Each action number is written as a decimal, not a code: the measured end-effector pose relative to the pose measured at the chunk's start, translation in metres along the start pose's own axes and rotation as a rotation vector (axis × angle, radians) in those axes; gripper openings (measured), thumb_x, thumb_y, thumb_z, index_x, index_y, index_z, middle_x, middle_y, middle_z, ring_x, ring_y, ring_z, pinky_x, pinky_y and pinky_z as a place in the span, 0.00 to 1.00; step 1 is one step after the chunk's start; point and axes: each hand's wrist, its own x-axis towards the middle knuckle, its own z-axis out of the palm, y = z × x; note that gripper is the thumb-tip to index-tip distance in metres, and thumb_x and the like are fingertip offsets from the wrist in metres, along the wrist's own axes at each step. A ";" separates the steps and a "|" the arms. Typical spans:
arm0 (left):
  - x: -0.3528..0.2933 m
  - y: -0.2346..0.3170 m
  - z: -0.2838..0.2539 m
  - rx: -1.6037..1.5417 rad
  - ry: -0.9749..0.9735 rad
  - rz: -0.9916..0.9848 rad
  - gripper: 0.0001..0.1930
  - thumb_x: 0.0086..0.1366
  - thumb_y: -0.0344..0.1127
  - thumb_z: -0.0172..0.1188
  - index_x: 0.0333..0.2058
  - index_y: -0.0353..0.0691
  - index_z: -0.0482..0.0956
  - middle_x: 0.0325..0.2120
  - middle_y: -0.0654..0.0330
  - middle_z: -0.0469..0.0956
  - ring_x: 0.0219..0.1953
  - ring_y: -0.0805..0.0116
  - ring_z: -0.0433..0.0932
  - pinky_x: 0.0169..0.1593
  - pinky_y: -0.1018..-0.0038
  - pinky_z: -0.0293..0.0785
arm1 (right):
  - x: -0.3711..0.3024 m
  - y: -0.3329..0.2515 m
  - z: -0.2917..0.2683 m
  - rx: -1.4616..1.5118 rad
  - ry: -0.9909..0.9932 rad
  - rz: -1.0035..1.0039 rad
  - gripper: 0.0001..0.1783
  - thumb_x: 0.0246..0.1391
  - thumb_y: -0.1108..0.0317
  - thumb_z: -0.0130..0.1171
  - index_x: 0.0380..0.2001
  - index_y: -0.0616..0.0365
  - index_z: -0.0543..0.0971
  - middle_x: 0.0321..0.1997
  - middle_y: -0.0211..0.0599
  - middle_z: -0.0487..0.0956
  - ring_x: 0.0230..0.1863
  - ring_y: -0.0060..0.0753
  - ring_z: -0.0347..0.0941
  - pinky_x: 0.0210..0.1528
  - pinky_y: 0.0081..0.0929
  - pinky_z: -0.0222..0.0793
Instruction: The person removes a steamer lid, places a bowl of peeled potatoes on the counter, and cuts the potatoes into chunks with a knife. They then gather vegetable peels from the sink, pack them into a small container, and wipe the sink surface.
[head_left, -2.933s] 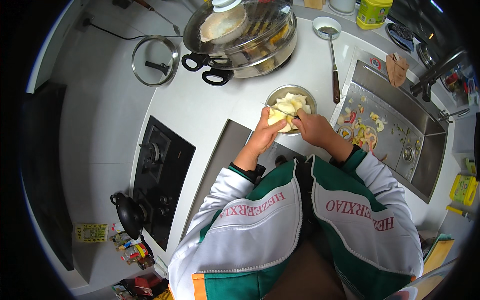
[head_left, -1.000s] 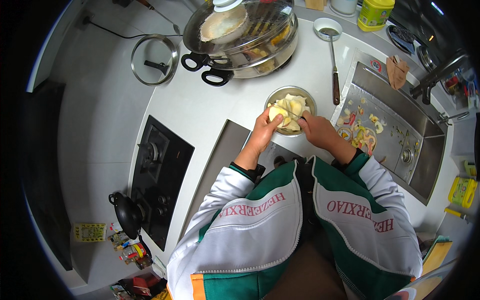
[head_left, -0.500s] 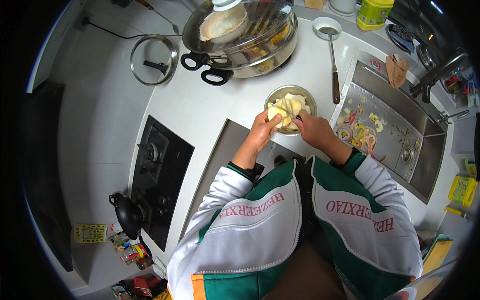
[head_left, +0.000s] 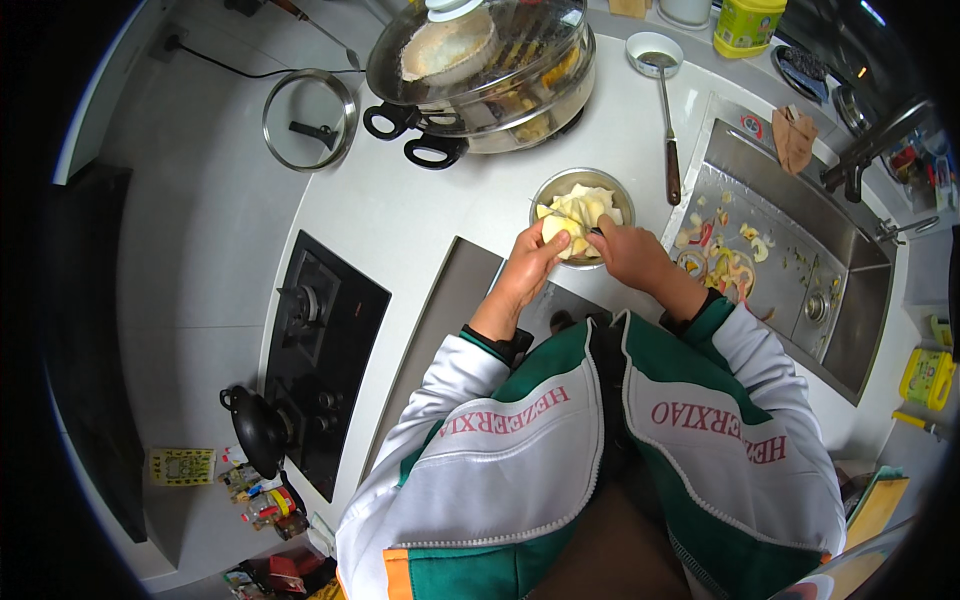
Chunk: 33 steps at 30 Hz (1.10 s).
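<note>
A peeled, pale-yellow apple [head_left: 560,233] is in my left hand [head_left: 525,270], whose fingers close round its left side over the near part of a metal bowl [head_left: 545,189]. My right hand [head_left: 637,258] grips a small knife [head_left: 596,231] by its dark handle, the blade lying against the apple and partly hidden. Cut pale apple pieces [head_left: 598,203] fill the bowl below and beyond both hands.
Right of the bowl, a sink [head_left: 835,240] holds scattered peels. A long-handled ladle [head_left: 670,150] rests in a white dish [head_left: 675,48]. Behind stands a lidded steamer pot [head_left: 490,125]; a glass lid [head_left: 270,130] leans at the wall. The gas hob [head_left: 350,310] lies left.
The knife blade and the apple have shifted slightly against each other. Both hands stay over the bowl, the left a touch farther right.
</note>
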 end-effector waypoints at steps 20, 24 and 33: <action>0.001 -0.010 -0.015 -0.044 0.034 0.099 0.24 0.68 0.28 0.53 0.62 0.39 0.61 0.53 0.58 0.71 0.54 0.69 0.70 0.59 0.74 0.67 | 0.003 0.018 0.023 0.502 0.030 0.105 0.21 0.67 0.53 0.43 0.34 0.63 0.72 0.27 0.60 0.76 0.32 0.65 0.74 0.35 0.50 0.67; 0.000 -0.011 -0.017 -0.119 0.044 0.109 0.24 0.69 0.27 0.50 0.62 0.41 0.60 0.53 0.57 0.70 0.54 0.68 0.71 0.58 0.73 0.69 | -0.002 0.011 0.018 0.464 0.078 0.121 0.20 0.66 0.54 0.43 0.34 0.62 0.71 0.25 0.59 0.76 0.31 0.65 0.73 0.33 0.52 0.67; 0.003 -0.013 -0.017 -0.127 0.007 0.096 0.23 0.70 0.32 0.52 0.61 0.41 0.58 0.53 0.57 0.68 0.56 0.68 0.67 0.60 0.71 0.65 | -0.010 -0.001 0.010 0.249 0.028 0.019 0.18 0.66 0.53 0.43 0.34 0.58 0.68 0.23 0.56 0.76 0.27 0.64 0.73 0.30 0.55 0.66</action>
